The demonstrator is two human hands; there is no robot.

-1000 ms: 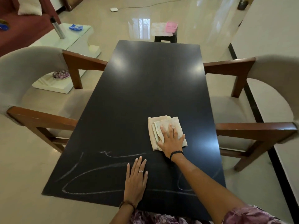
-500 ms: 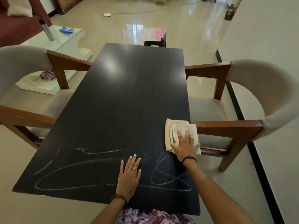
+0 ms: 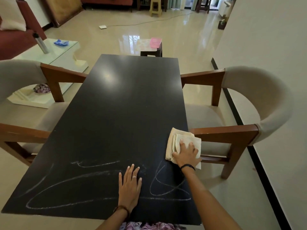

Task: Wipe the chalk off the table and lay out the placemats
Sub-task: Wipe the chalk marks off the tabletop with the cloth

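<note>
A long black table runs away from me. White chalk lines loop across its near end. My right hand presses flat on a folded beige cloth at the table's right edge, the cloth partly hanging over that edge. My left hand rests flat on the table with straight fingers, lying over the chalk lines. Beyond the far end, a stool carries a patterned placemat and a pink tray.
Two armchairs with wooden arms flank the table, one left and one right. A white glass coffee table with a metal bottle stands at the left. A white wall runs close on the right.
My right hand has slid the cloth rightward to the table's right edge. My left hand has stayed flat on the table. The view has shifted, showing more of the room.
</note>
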